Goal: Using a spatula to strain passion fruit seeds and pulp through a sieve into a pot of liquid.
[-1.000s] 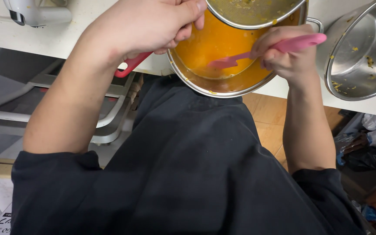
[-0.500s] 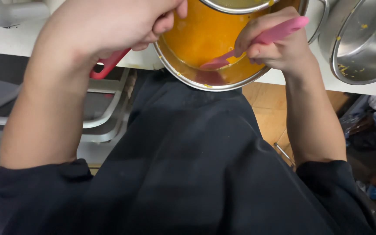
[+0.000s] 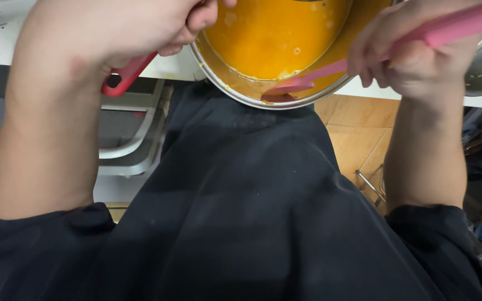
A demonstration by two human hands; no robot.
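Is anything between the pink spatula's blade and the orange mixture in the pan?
Nothing visible. The right hand holds the pink spatula, and its blade already lies against the pan's inner wall at the edge of the orange mixture. The left hand grips the red handle, off to the side.

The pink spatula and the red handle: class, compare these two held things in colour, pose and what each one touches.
The pink spatula is pale pink; the red handle is deeper red. The spatula slants down into the round metal bowl, its blade in the orange liquid; the handle sticks out beyond the bowl's rim, over the white counter. The right hand has its grip on the spatula; the left hand grips the handle. Both are slim and held.
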